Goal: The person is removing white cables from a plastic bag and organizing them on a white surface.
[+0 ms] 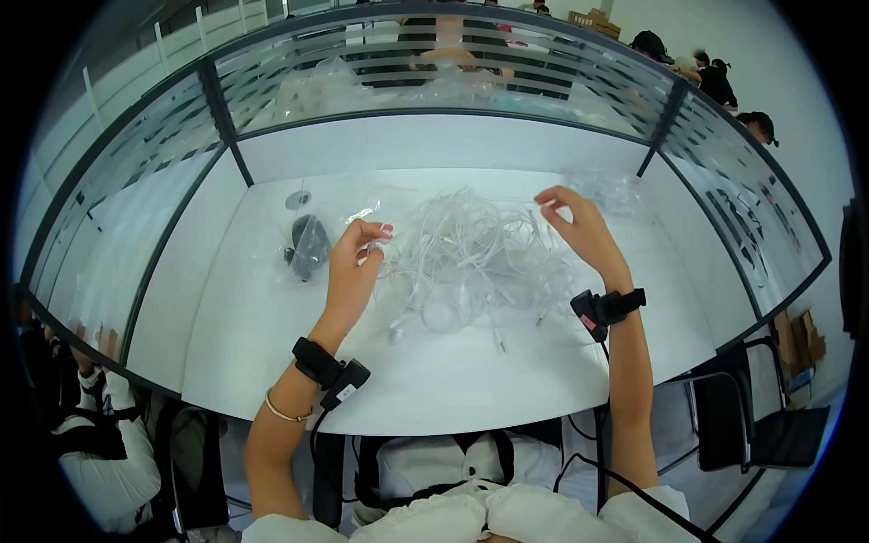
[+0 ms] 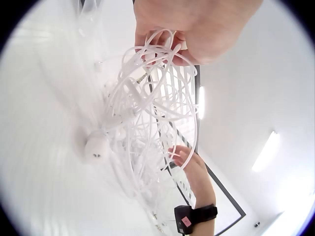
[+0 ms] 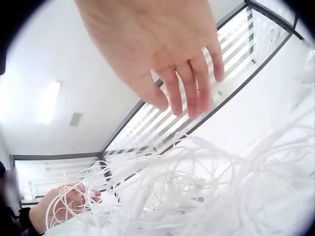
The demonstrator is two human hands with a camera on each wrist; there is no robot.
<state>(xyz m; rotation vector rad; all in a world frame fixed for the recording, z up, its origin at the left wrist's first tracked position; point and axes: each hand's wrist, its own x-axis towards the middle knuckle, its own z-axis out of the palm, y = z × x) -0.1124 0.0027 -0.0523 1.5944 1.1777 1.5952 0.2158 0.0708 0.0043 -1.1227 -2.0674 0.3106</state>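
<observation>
A tangled heap of white cables (image 1: 471,253) lies in the middle of the white table. At its left edge the left hand (image 1: 355,262) pinches part of the white cable; in the left wrist view loops of cable (image 2: 162,83) hang from the curled fingers of that hand (image 2: 192,29). Above the heap's right side is the right hand (image 1: 584,231), its fingers loosely bent and holding nothing. The right wrist view shows this hand (image 3: 162,54) palm on, over the tangle (image 3: 197,187), not touching it.
A dark object in clear plastic (image 1: 310,246) lies left of the heap. Clear plastic bags (image 1: 606,192) lie at the back right. Low partition walls with a striped glass top (image 1: 444,77) surround the table's back and sides. Several people are beyond them.
</observation>
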